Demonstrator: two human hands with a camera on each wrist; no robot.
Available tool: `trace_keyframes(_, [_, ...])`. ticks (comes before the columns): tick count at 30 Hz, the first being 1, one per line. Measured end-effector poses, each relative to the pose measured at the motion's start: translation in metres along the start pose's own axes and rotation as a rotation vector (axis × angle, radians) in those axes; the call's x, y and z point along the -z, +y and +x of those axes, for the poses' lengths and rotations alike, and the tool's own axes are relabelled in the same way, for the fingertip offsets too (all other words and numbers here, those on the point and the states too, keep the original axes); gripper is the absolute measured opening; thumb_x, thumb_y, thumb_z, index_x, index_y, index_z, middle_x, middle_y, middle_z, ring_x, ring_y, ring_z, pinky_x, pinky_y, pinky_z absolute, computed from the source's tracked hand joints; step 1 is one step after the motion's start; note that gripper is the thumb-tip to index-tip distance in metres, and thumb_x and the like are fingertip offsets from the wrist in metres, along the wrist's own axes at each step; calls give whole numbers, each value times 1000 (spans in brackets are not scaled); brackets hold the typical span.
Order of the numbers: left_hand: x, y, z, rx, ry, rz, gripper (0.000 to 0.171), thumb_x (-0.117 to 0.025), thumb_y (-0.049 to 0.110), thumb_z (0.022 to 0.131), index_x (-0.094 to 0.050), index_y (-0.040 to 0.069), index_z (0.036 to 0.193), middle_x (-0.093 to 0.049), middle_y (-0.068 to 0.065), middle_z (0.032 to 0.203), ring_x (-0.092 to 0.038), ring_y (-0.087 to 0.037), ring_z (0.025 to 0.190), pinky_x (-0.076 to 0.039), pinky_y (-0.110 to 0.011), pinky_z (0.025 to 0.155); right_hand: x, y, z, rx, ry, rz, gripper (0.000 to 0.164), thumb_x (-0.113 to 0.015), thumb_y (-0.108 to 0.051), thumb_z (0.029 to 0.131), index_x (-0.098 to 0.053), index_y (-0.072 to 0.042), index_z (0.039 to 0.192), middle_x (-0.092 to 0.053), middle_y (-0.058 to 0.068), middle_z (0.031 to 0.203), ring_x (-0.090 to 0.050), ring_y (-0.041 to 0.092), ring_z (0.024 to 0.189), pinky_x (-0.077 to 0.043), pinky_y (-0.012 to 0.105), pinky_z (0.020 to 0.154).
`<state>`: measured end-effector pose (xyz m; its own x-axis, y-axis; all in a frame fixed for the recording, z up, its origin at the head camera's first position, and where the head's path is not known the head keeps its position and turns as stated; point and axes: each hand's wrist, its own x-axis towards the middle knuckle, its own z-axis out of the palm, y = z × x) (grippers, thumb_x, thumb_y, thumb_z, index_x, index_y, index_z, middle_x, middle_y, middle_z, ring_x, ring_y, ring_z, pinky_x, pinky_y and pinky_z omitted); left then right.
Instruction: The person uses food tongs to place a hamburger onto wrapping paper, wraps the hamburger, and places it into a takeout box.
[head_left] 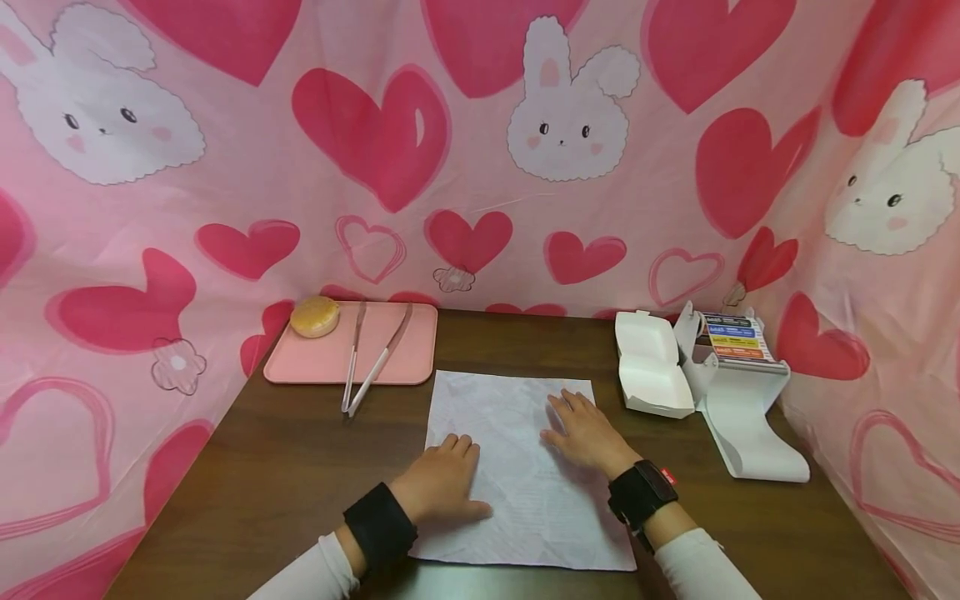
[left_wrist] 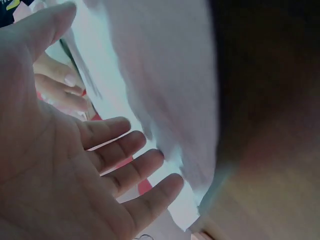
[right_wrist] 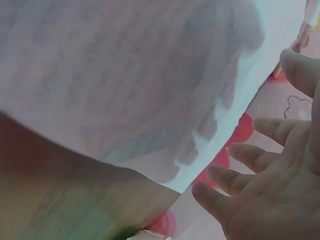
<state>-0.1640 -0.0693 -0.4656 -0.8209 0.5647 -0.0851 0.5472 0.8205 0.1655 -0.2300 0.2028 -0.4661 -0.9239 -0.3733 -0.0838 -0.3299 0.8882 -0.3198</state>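
Note:
A sheet of thin white paper, slightly wrinkled, lies flat on the brown table in the head view. My left hand is over its left edge, fingers extended and thumb pointing right. Over the upper right part of the sheet is my right hand, its fingers spread. Both wrist views show straight fingers and bare palms near the paper, with nothing held. Whether the palms press on the sheet or hover just above it is hard to tell.
A pink tray at the back left holds a round yellow bun and metal tongs, whose near end overhangs the rim. At the right stand an open white takeaway box and a white dispenser with a paper strip hanging out.

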Motion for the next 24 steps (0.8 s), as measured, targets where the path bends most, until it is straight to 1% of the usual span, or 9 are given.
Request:
trace_keyframes(3, [-3, 1, -1, -3, -17, 5, 81, -75, 64, 79, -56, 3, 128, -54, -7, 113, -50, -22, 104, -52, -41, 85, -2, 2, 0, -10, -21, 20, 65, -62, -35, 100, -42, -2, 151, -31, 29, 158, -25, 51, 147, -23, 64, 117])
trace_keyframes(7, [-5, 1, -1, -12, -10, 25, 82, -75, 65, 79, -55, 3, 128, -54, -7, 113, -49, -22, 104, -51, -40, 84, -6, 5, 1, -31, -59, 10, 63, -63, -34, 99, -44, -4, 151, -32, 26, 159, -25, 49, 148, -24, 63, 117])
trace_keyframes(11, [-5, 2, -1, -16, 2, 34, 81, -75, 65, 79, -56, 3, 127, -54, -8, 113, -49, -22, 104, -51, -41, 84, -8, 6, 2, -47, -88, -5, 62, -62, -36, 99, -45, -6, 152, -32, 23, 161, -24, 46, 149, -25, 62, 117])
trace_keyframes(18, [-7, 4, -1, -13, 6, 36, 81, -74, 66, 79, -56, 5, 127, -54, -6, 112, -49, -21, 104, -51, -42, 85, -8, 8, 2, -43, -95, -22, 63, -63, -37, 99, -46, -6, 150, -33, 23, 160, -26, 47, 148, -26, 63, 116])
trace_keyframes(24, [-9, 7, 0, -21, -2, 44, 81, -73, 68, 79, -56, 5, 128, -54, -5, 113, -48, -21, 105, -50, -41, 84, -8, 10, -2, -65, -101, -9, 63, -63, -37, 98, -46, -6, 151, -33, 23, 160, -25, 46, 148, -25, 62, 117])
